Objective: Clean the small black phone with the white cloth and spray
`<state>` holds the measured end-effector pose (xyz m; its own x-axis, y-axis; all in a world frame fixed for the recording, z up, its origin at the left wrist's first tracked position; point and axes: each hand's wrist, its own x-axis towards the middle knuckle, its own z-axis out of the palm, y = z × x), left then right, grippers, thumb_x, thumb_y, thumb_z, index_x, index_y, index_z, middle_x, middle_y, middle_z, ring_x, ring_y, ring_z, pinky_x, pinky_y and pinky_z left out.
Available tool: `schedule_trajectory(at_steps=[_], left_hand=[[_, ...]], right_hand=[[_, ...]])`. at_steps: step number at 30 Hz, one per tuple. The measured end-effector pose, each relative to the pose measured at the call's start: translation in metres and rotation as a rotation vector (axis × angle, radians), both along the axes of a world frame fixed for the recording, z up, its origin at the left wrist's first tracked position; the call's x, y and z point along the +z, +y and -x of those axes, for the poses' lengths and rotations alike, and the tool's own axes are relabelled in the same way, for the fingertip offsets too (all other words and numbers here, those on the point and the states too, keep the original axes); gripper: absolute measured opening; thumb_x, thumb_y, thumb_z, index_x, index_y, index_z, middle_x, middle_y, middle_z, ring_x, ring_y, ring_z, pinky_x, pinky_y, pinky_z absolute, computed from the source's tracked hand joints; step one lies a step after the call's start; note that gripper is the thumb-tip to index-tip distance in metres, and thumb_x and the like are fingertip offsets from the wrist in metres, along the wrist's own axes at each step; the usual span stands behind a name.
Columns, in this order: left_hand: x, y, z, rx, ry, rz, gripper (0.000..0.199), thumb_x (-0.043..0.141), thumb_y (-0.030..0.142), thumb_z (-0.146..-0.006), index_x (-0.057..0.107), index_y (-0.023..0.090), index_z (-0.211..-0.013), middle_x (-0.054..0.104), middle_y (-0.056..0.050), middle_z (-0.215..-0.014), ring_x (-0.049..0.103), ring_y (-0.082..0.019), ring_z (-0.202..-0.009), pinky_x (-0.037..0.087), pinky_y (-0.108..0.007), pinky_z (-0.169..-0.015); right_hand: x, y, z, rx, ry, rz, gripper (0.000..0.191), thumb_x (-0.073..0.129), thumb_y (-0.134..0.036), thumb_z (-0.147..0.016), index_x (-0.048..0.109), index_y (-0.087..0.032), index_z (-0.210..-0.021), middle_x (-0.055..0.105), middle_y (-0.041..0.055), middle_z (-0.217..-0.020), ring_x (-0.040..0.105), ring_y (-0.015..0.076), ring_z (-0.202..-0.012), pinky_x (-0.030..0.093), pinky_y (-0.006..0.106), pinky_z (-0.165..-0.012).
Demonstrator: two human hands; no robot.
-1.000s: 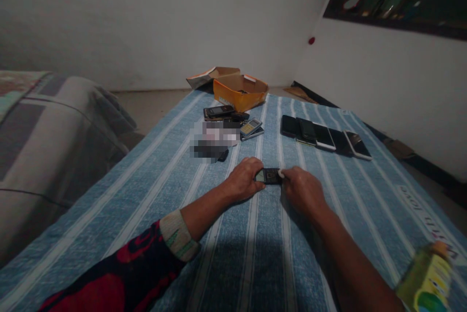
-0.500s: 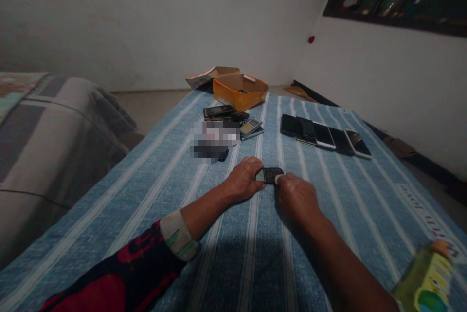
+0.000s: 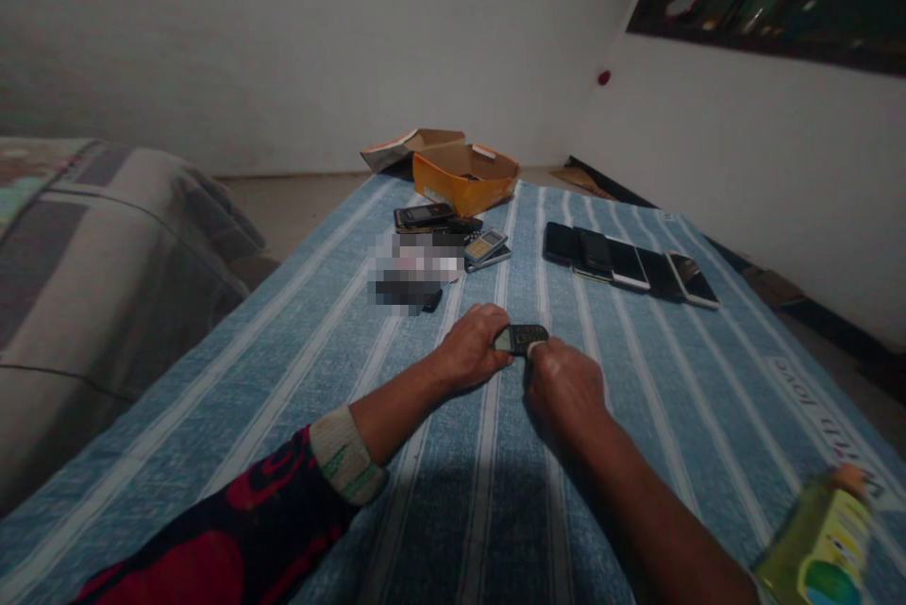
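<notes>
A small dark keypad phone [image 3: 529, 337] with a pale screen lies sideways just above the striped cloth. Its screen end is gripped by my left hand [image 3: 473, 345], fingers on the far edge and thumb on the near one. My right hand [image 3: 566, 383] is closed in a pinch at the keypad's near edge. Something small and whitish shows at its fingertips; I cannot make out what it is. Beyond my hands, several old phones [image 3: 487, 246] are heaped, partly blurred out. To the right, several dark and white smartphones [image 3: 629, 263] lie overlapping in a row.
An open orange box [image 3: 453, 185] stands at the far end of the blue striped cloth [image 3: 283, 378], its lid [image 3: 389, 152] beside it. At the near right is a bottle of yellowish liquid [image 3: 813, 539]. A covered sofa or bed [image 3: 106, 284] is on the left.
My right hand has shifted slightly left along the phone's near edge, showing more of the keypad end. My left hand keeps its grip in nearly the same place.
</notes>
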<state>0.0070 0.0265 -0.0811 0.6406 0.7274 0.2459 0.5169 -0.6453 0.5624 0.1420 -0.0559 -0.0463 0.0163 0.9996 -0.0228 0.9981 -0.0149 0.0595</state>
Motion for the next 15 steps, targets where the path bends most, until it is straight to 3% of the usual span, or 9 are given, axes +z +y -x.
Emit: schedule_trajectory(at_steps=[4,10,15], left_hand=[[-0.001,0.001,0.000,-0.010,-0.014,-0.010,0.017,0.068,0.020,-0.071,0.060,0.017,-0.086,0.061,-0.006,-0.095,0.056,-0.023,-0.095,0.045,-0.036,-0.086],[0.003,-0.001,0.001,-0.008,-0.004,-0.010,0.021,0.070,0.019,-0.068,0.060,0.016,-0.087,0.062,-0.006,-0.096,0.056,-0.023,-0.096,0.045,-0.037,-0.086],[0.003,0.000,0.000,-0.009,0.002,-0.017,0.016,0.067,0.019,-0.071,0.060,0.017,-0.086,0.062,-0.005,-0.093,0.055,-0.022,-0.092,0.044,-0.036,-0.085]], right_hand=[[0.001,-0.003,0.009,0.105,0.024,-0.012,0.025,0.043,-0.009,-0.088,0.067,-0.011,-0.095,0.066,0.0128,-0.092,0.064,0.0223,-0.084,0.042,0.029,-0.066],[0.002,-0.001,-0.001,-0.015,-0.045,-0.034,0.023,0.046,-0.009,-0.087,0.068,-0.010,-0.092,0.066,0.0138,-0.089,0.065,0.0238,-0.082,0.044,0.030,-0.065],[-0.007,-0.003,0.010,0.109,-0.039,-0.100,0.024,0.044,-0.006,-0.087,0.068,-0.008,-0.087,0.066,0.0150,-0.086,0.064,0.0234,-0.080,0.044,0.030,-0.065]])
